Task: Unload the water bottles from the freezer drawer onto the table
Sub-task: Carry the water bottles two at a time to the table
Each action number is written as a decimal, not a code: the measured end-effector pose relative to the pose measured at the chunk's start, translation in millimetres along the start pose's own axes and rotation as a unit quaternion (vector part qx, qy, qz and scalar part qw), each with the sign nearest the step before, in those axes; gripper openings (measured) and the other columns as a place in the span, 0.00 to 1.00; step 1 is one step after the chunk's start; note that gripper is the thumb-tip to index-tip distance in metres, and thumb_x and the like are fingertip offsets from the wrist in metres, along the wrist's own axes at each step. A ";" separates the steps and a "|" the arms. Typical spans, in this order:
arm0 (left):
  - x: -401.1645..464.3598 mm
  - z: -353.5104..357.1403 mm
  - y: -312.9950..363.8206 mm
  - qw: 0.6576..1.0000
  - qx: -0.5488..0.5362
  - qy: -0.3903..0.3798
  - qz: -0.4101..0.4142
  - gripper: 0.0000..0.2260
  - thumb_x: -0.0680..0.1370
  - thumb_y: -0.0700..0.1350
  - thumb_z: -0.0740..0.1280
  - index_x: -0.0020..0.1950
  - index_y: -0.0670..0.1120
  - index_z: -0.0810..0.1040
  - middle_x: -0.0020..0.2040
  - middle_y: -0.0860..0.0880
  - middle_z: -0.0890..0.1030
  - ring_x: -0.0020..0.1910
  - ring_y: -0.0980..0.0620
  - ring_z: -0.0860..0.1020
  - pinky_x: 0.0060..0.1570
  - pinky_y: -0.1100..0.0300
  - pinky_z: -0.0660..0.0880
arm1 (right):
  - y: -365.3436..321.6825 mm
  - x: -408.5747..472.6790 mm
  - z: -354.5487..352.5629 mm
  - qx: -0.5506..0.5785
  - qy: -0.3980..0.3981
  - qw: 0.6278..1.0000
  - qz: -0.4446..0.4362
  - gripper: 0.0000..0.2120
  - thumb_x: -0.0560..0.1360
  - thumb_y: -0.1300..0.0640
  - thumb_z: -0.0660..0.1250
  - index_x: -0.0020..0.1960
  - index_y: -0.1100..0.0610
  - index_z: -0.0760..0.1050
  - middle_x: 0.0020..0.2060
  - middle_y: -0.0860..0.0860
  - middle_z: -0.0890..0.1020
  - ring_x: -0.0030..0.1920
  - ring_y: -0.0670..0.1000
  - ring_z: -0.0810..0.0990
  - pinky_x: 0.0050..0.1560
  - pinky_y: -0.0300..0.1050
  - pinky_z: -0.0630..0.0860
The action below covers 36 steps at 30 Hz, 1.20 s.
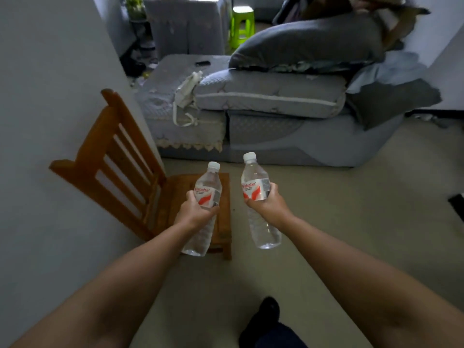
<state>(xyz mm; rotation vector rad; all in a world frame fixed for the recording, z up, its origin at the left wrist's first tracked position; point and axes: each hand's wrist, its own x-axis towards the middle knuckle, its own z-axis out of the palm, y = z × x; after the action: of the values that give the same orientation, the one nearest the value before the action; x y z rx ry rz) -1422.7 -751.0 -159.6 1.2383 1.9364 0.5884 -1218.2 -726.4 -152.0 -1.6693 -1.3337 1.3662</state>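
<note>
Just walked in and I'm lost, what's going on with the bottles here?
A person is carrying two water bottles, one per hand. The left hand grips the left bottle around its label, and the right hand grips the right bottle the same way. Both are capped, held in the air and leaning slightly. A wooden chair stands below the left bottle, with a grey sofa ahead. No freezer drawer shows in this view, and neither bottle has been set down.

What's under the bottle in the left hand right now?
The left bottle, gripped by the left hand, hangs over the wooden chair seat. Its base covers the seat's front edge, so that patch is hidden. The seat's bare parts hold nothing.
</note>
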 end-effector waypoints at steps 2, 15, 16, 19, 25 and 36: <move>18.3 28.7 36.9 1.000 -0.005 -0.017 0.004 0.27 0.72 0.55 0.72 0.63 0.50 0.62 0.55 0.48 0.76 0.51 0.48 0.79 0.52 0.47 0.79 | 3.8 21.8 -43.6 0.006 0.019 1.000 0.001 0.28 0.71 0.54 0.74 0.64 0.55 0.64 0.54 0.52 0.78 0.51 0.51 0.79 0.39 0.38 0.74; 124.8 184.0 236.3 0.990 0.011 -0.120 0.070 0.22 0.73 0.53 0.71 0.58 0.51 0.62 0.48 0.49 0.75 0.46 0.48 0.79 0.46 0.50 0.79 | 28.7 116.7 -252.8 0.050 0.176 0.983 0.020 0.15 0.70 0.56 0.75 0.48 0.47 0.70 0.45 0.48 0.80 0.48 0.50 0.81 0.52 0.48 0.78; 133.2 191.6 245.5 0.989 0.014 -0.130 0.076 0.22 0.73 0.54 0.71 0.58 0.51 0.62 0.49 0.49 0.76 0.46 0.49 0.79 0.47 0.50 0.79 | 28.9 123.1 -260.7 0.050 0.183 0.982 0.020 0.12 0.71 0.57 0.74 0.46 0.47 0.71 0.43 0.47 0.80 0.46 0.49 0.81 0.49 0.44 0.78; 171.5 222.8 280.3 0.983 0.031 -0.156 0.096 0.22 0.73 0.54 0.71 0.58 0.49 0.64 0.49 0.49 0.77 0.46 0.48 0.80 0.49 0.49 0.80 | 32.6 154.4 -291.6 0.059 0.203 0.977 0.024 0.12 0.72 0.59 0.73 0.49 0.49 0.72 0.42 0.46 0.79 0.42 0.45 0.79 0.40 0.34 0.73; 256.2 275.1 370.1 0.968 0.070 -0.195 0.141 0.24 0.72 0.55 0.71 0.59 0.47 0.64 0.52 0.47 0.78 0.47 0.47 0.80 0.49 0.49 0.80 | 31.5 231.4 -358.8 0.083 0.278 0.956 0.054 0.12 0.71 0.59 0.73 0.48 0.49 0.72 0.43 0.48 0.80 0.46 0.50 0.80 0.49 0.42 0.74; 334.6 421.1 537.2 0.923 0.161 -0.280 0.208 0.27 0.74 0.53 0.70 0.66 0.48 0.60 0.54 0.48 0.75 0.47 0.49 0.74 0.47 0.54 0.73 | 53.3 299.2 -492.6 0.171 0.438 0.876 0.110 0.16 0.70 0.56 0.75 0.54 0.54 0.72 0.42 0.47 0.80 0.42 0.48 0.80 0.43 0.39 0.74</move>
<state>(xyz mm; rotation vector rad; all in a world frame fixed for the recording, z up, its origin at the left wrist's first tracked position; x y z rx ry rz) -873.2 -225.8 -151.3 1.8169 1.3199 0.0821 -745.0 -393.2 -158.7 -1.8598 -0.3634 0.7006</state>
